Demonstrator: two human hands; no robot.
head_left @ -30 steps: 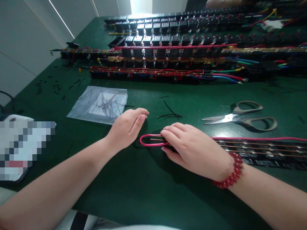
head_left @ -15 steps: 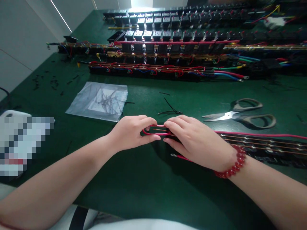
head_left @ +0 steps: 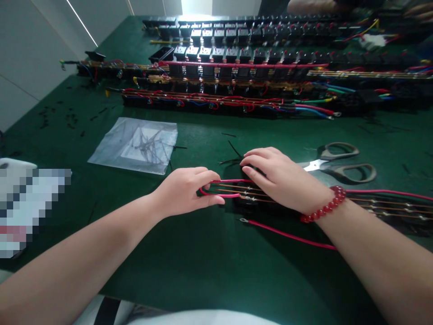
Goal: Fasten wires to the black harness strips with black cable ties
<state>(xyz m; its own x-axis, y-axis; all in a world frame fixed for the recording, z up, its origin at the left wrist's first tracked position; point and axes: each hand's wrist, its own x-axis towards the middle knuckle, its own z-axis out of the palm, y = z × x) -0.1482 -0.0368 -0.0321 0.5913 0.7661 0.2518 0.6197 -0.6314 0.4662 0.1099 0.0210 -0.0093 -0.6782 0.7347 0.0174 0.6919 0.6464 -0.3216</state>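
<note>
A red wire bends into a loop at the left end of a long black strip with copper-coloured rods. My left hand is closed on that loop between thumb and fingers. Over the strip, my right hand reaches toward several thin black ties, its thumb and fingertips close together at their near end. Whether it grips a tie is too small to tell. Below it lies another red wire with a ring terminal.
Scissors lie just beyond my right hand. A plastic bag of black ties is at the left. Wired black assemblies span the back. Another person's arm shows at the top. A white object sits far left.
My right hand has left the red loop and moved up and right to the black ties, uncovering the strip's end. My left hand keeps its hold. The view has shifted slightly.
</note>
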